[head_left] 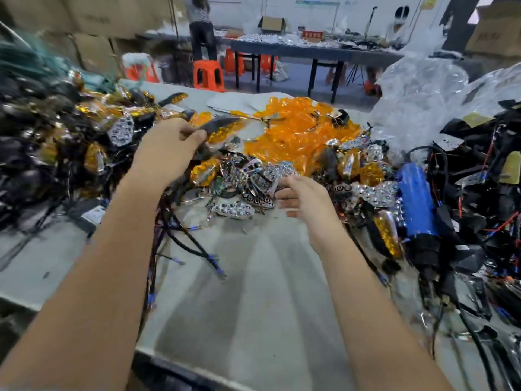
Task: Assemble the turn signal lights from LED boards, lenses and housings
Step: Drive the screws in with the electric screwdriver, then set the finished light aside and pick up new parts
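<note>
We hold an assembled turn signal light [222,131] in our left hand [169,148], fingers curled round its black housing, out at the far left beside the heap of finished lights [70,142]. Our right hand [304,198] hovers loose and holding nothing over the chrome LED boards [253,184], with the orange lenses [296,131] piled beyond. The trailing wires [183,235] look tangled, so we judge that a hasty toss could snag them and drag loose parts off the table [253,292].
</note>
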`<state>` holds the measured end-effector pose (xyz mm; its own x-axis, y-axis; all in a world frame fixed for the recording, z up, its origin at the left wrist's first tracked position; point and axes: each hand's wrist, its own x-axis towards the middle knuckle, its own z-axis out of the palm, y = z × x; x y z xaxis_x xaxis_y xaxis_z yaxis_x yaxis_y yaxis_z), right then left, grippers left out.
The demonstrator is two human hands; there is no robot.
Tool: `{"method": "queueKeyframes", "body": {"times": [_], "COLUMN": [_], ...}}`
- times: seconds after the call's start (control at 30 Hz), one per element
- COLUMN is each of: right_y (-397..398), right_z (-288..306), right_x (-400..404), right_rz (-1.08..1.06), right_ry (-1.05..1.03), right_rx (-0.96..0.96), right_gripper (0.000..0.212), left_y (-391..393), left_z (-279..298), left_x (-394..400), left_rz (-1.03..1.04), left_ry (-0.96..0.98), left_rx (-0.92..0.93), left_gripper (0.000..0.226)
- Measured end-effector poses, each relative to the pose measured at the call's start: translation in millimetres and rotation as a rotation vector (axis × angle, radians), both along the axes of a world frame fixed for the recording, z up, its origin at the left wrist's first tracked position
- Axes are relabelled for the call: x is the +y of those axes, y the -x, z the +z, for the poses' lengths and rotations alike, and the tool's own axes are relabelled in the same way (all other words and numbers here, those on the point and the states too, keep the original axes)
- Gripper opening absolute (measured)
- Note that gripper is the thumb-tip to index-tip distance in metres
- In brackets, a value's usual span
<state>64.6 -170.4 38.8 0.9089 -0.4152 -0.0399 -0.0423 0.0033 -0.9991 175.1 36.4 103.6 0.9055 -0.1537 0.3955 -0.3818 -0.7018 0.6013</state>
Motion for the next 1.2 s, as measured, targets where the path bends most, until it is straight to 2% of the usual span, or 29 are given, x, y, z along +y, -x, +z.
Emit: {"method": "queueKeyframes", "body": {"times": [0.13, 0.23, 0.3, 0.4, 0.57, 0.8, 0.93, 1.0, 1.1, 1.2], "right_y": [5, 15, 22, 33, 59, 119, 144, 146, 137, 122], "right_z": [-8, -10, -9, -4, 11, 22, 25, 25, 21, 13], "right_x": [5, 0, -7, -21, -57, -144, -190, -210, -227, -232], "right_rz": [0.021, 0.024, 0.014, -0.006, -0.096, -0.574, -0.880, -0.890, -0.766, -0.769], "right_ry": [0.050, 0.080, 0.092, 0.092, 0.171, 0.457, 0.557, 0.571, 0.558, 0.647], "right_rx": [0.042, 0.063, 0.064, 0.048, -0.071, -0.099, -0.030, 0.034, 0.129, 0.255], "right_gripper": [0.019, 0.017, 0.017, 0.017, 0.018, 0.017, 0.019, 0.020, 0.039, 0.051], "left_y": [-19, -13, -2, 20, 70, 156, 175, 175, 175, 175], "left_z": [-6, -26, -36, -50, -74, -98, -112, -118, -120, -120], "left_x": [14, 4, -12, -54, -146, -249, -271, -272, -269, -267], "left_rz": [0.141, 0.260, 0.304, 0.185, -0.141, -0.581, -0.674, -0.675, -0.691, -0.707], "left_ry": [-0.182, -0.347, -0.317, -0.145, -0.018, 0.058, 0.042, 0.055, 0.112, 0.130], "left_rx": [-0.012, 0.016, -0.062, -0.159, -0.153, -0.206, -0.171, -0.140, -0.117, -0.117], "left_gripper": [0.027, 0.043, 0.045, 0.037, 0.024, 0.028, 0.034, 0.035, 0.034, 0.033]}}
